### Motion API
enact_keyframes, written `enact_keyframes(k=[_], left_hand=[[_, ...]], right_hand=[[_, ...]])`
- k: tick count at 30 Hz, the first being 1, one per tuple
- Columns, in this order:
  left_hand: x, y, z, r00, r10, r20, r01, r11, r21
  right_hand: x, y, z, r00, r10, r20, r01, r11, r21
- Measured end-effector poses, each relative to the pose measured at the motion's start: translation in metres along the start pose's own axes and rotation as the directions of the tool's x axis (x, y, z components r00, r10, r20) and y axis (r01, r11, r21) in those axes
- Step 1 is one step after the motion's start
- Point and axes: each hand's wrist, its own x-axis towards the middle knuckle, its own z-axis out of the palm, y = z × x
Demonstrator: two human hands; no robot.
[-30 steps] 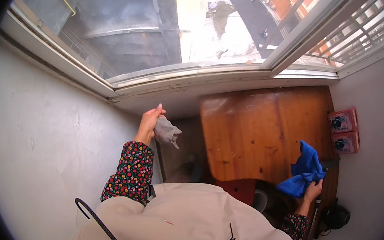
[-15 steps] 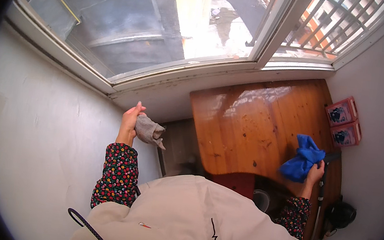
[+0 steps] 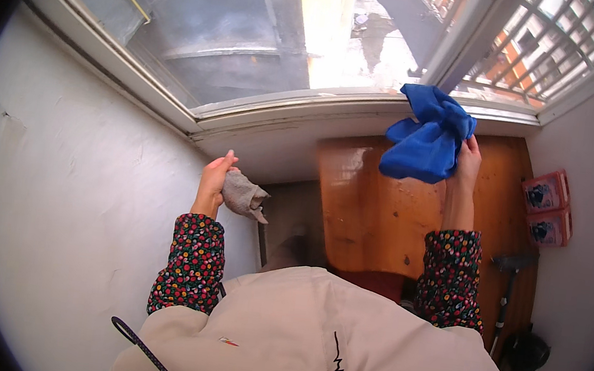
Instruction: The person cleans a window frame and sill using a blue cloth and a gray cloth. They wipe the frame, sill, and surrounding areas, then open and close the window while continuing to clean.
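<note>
A crumpled grey cloth [image 3: 243, 195] is held in my left hand [image 3: 214, 179], beside the white wall at the left. My fingers are closed on its upper end and the rest hangs to the right. My right hand [image 3: 466, 164] grips a bright blue cloth [image 3: 427, 138] by its right side. This cloth is bunched and raised over the far part of the wooden table [image 3: 363, 219], in front of the window frame in my view. Part of the right hand's fingers is hidden behind the blue folds.
A wide window [image 3: 211, 36] with a white frame runs along the far side. Two pink-edged boxes [image 3: 548, 208] stand by the right wall. A long-handled tool with a dark head [image 3: 513, 263] lies along the table's right side, near a black rounded object [image 3: 527, 352].
My right hand has lifted the blue cloth from the table's near right side up and away, toward the window. The left hand keeps the grey cloth nearly where it was. The view has shifted slightly.
</note>
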Motion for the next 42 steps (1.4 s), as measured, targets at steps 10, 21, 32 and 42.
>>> enact_keyframes(k=[10,21,32,42], left_hand=[[-0.01,0.013,-0.003,0.989,0.019,-0.148,-0.029,0.997,-0.065],[-0.012,0.034,-0.003,0.85,0.329,-0.411,-0.223,0.932,0.286],[0.014,0.042,-0.016,0.91,0.274,-0.31,-0.275,0.96,0.042],[0.033,0.026,-0.026,0.899,0.385,-0.208,-0.348,0.917,0.197]], right_hand=[[0.018,0.065,0.123,0.877,-0.363,-0.314,0.014,0.672,-0.74],[-0.094,0.121,0.197,0.968,-0.212,0.135,0.251,0.789,-0.56],[-0.152,0.177,0.343,0.782,0.41,0.469,-0.08,0.812,-0.578],[-0.121,0.163,0.343,0.349,0.431,0.832,-0.384,0.876,-0.293]])
